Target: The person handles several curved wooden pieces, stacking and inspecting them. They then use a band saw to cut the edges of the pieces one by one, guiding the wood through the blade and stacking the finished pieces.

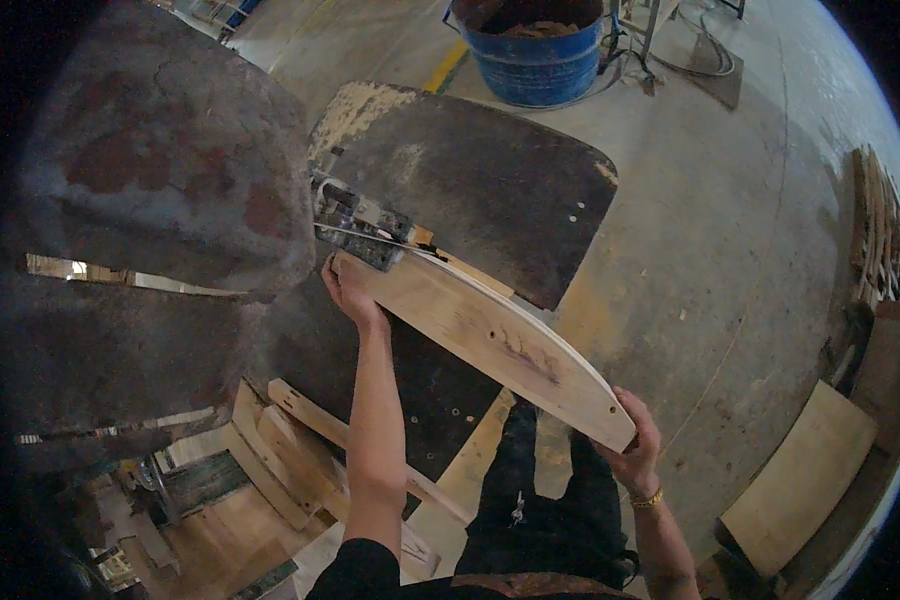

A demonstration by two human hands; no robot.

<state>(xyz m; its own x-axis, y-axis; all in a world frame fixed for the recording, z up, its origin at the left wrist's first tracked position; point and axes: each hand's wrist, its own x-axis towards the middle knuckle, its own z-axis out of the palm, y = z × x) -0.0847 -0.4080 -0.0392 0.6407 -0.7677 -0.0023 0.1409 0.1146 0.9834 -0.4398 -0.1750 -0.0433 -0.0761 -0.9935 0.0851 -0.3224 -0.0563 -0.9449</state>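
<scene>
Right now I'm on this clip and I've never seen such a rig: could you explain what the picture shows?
There is no robot here, just a person's two bare hands. The single picture comes from a wide fisheye camera on the person's head, looking down, so straight edges bend near its rim.

The right hand holds one end of a long, curved wooden board. The left hand is at the other end, its grip partly hidden, beside a metal fitting above a dark table. A blue bucket stands on the floor beyond.

Black sleeve (pixel 360 572), 1 gold-coloured bracelet (pixel 650 499)
</scene>
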